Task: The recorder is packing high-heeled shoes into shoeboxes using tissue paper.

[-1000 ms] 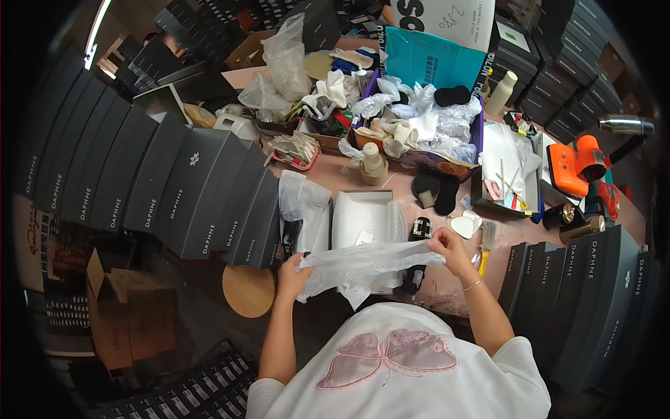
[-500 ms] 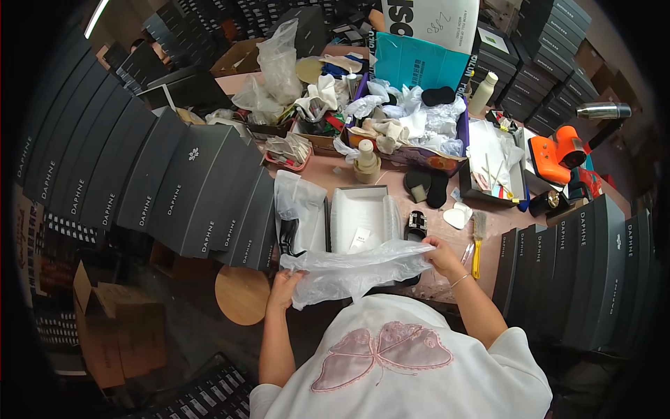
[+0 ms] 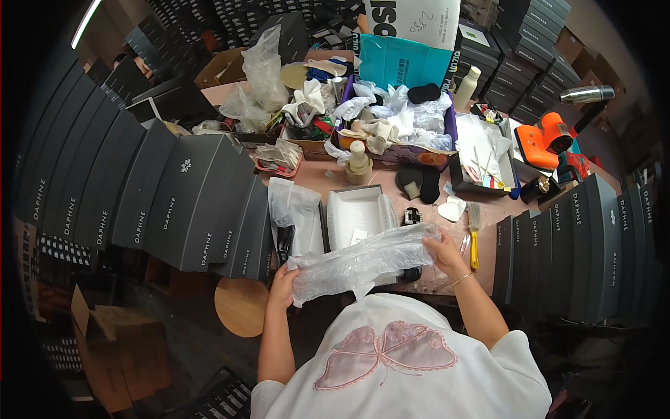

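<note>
Evidently, our left hand [image 3: 281, 285] is closed, thumb against fingers, on the left end of a translucent, whitish plastic sheet [image 3: 356, 264], while our right hand [image 3: 444, 253] pinches its right end, so it stretches along the near edge of the pink table [image 3: 314, 170]. The sheet looks thin, glossy and crinkled, one loose point drooping toward us. Partly behind it, we see an open dark-grey rectangular cardboard box [image 3: 354, 188], lined with white wrapping and holding a small white card [image 3: 359, 236]. Just right of that box lies a black item with a glittering silver band [image 3: 412, 215], partly covered. Nearer the table's far edge, a purple-walled box [image 3: 453, 129] holds crumpled white plastic and beige cloth.
</note>
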The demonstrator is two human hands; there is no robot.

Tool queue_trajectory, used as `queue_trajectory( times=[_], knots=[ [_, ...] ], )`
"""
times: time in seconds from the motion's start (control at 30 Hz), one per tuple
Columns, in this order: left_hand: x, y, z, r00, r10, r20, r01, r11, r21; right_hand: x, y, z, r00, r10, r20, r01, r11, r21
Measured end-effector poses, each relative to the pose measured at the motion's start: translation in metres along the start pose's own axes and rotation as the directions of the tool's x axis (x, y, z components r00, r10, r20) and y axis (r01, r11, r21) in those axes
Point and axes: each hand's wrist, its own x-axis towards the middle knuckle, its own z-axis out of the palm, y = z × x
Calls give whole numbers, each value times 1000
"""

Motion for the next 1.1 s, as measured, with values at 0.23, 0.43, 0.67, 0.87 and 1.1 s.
queue_trajectory(
  times=[0.23, 0.43, 0.67, 0.87, 1.1],
  knots=[
    [10, 12, -20, 992, 116, -50, -124, 966, -227, -6, -2, -14, 979, -112, 169, 83, 982, 172],
    [-6, 67, 9, 973, 1, 231, 69, 954, -293, -26, -26, -27, 962, -162, 222, 117, 972, 203],
    [10, 81, 18, 930, -71, 361, -215, 693, 689, -39, -52, -36, 936, -122, 329, 164, 981, -101],
    [-5, 96, 57, 895, 59, 443, -422, 435, 795, -21, -53, -80, 862, -24, 507, 455, 478, -751],
    [-28, 109, 108, 812, 5, 584, -555, 314, 770, -27, -95, 26, 652, -49, 756, 704, 409, -581]
  ],
)
